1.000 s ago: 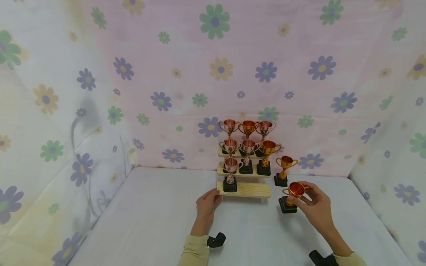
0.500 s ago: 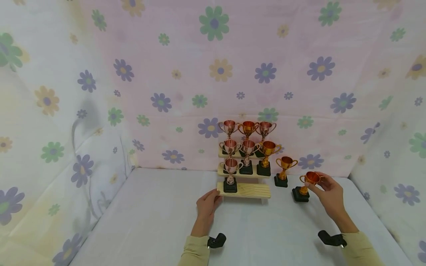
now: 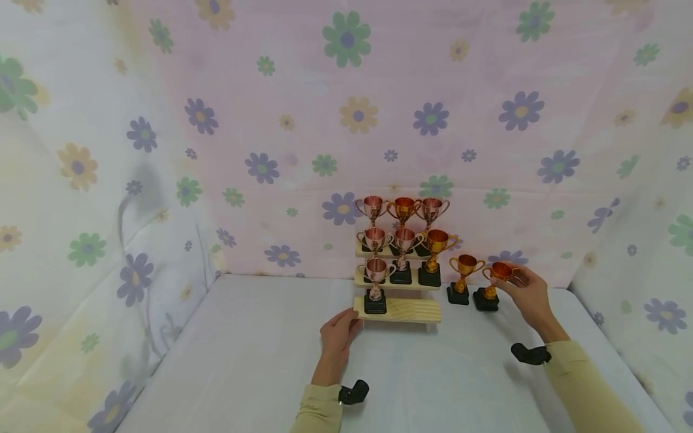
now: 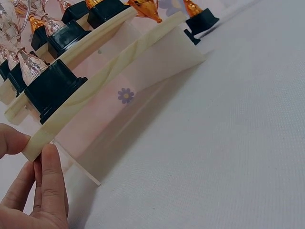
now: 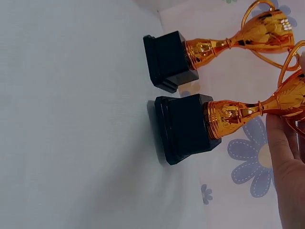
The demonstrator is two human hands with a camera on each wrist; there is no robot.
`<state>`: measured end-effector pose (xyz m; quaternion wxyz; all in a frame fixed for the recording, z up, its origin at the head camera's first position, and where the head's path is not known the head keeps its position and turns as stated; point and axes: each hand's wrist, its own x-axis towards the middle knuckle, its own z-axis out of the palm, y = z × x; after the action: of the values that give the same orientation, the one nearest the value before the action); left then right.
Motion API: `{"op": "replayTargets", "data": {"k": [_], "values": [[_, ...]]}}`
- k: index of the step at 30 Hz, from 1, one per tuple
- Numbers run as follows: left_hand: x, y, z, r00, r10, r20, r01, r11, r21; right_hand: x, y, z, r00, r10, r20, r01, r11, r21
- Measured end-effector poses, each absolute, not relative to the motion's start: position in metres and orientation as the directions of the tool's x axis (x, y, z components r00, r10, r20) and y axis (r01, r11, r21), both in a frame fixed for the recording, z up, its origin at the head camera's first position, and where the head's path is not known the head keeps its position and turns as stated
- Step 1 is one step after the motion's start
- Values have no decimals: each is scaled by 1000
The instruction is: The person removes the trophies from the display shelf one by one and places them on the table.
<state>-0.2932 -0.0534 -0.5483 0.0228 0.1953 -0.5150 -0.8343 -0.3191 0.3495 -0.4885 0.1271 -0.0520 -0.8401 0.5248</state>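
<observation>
Cropped at right in the right wrist view, a right hand (image 5: 289, 176) and the cup of its gold trophy (image 5: 228, 119) run past the frame. Lower left in the left wrist view, the edge cuts off a left hand (image 4: 44, 198); at upper left, trophies (image 4: 105, 12) on the wooden stand (image 4: 108, 71) overrun it. Right of centre in the head view, middle-row trophies (image 3: 405, 239) partly hide top-row trophies (image 3: 403, 209).

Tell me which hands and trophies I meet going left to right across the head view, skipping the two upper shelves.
Left hand → rose-gold trophy on the bottom shelf → inner gold trophy standing on the table → outer gold trophy → right hand holding it.
</observation>
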Motion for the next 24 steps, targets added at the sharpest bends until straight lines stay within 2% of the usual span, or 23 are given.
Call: {"op": "replayTargets", "data": {"k": [15, 24], "values": [[-288, -54, -548, -933, -228, -280, -150, -462, 874, -336, 357, -500, -972, 165, 168, -89, 402, -911], [-291, -55, -550, -934, -236, -268, -134, -465, 875, -337, 351, -502, -968, 200, 149, -60, 395, -917]]}}
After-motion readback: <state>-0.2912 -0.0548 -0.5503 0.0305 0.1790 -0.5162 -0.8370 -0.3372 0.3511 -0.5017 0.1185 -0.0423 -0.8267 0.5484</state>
